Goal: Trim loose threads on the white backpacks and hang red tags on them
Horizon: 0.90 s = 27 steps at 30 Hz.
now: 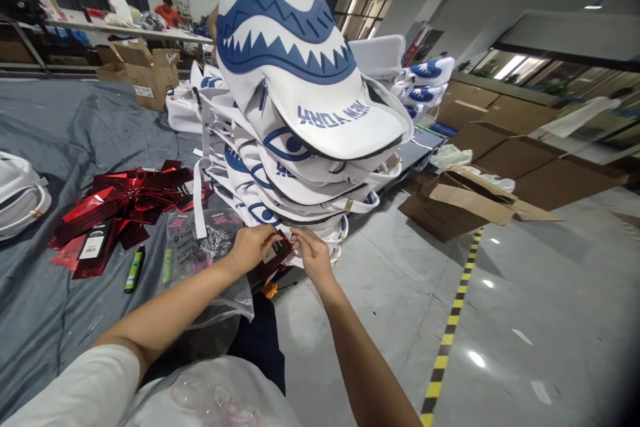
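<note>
A tall stack of white backpacks (290, 113), printed with blue eyes and a toothed mouth, rises in front of me. Low at its near side, my left hand (255, 248) is closed at the upper edge of a dark red hang tag (274, 257) with a black label. My right hand (313, 255) pinches close by, against the lower bags; what its fingertips hold is too small to make out. A clear plastic bag (225, 287) lies beside my left forearm. More red tags (125, 203) are spread in a fan-shaped heap to the left.
A green marker (134, 269) lies on the grey cloth (75, 133) covering the table. Another white bag (20, 197) sits at the left edge. Open cardboard boxes (450, 203) stand on the floor at right, near yellow-black tape (453, 327). A person in orange (169, 12) is far back.
</note>
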Available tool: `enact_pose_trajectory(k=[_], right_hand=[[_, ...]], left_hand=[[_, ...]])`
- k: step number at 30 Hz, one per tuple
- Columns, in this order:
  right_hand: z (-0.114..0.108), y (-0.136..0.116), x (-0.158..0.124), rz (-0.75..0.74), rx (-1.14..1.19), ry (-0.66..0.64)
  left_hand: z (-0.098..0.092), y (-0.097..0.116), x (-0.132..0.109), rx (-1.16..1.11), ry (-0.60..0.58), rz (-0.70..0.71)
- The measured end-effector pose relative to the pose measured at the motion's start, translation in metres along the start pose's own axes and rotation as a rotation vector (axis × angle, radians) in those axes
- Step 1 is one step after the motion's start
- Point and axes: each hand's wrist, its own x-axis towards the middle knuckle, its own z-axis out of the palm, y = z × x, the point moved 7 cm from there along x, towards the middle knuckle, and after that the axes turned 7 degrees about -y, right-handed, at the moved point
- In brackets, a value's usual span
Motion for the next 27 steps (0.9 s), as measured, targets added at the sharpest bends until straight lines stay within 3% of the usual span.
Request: enact_pose_trajectory(k=[8, 11, 14, 17, 21, 27], right_hand=[[0.001, 0.021, 0.000, 0.161, 0.221, 0.021], [-0.003, 0.026, -0.001, 0.196, 0.273, 0.062], [-0.004, 0.025, 0.000, 0.214, 0.287, 0.016], [-0.004, 0.020, 0.002, 0.219, 0.238, -0.087], [-0.005, 0.007, 0.003, 0.172, 0.087, -0.213], [0.002, -0.012, 0.003, 0.034, -0.193, -0.276]], left_hand=[[0.014, 0.013, 0.004, -0.274, -0.114, 0.077], [0.018, 0.010, 0.007, -0.332, -0.087, 0.081], [0.029, 0.003, 0.010, -0.368, -0.142, 0.057], [0.036, -0.003, 0.010, -0.338, -0.207, 0.033], [0.029, -0.004, 0.005, -0.198, -0.221, 0.026], [0.025, 0.002, 0.002, 0.046, -0.243, 0.010]])
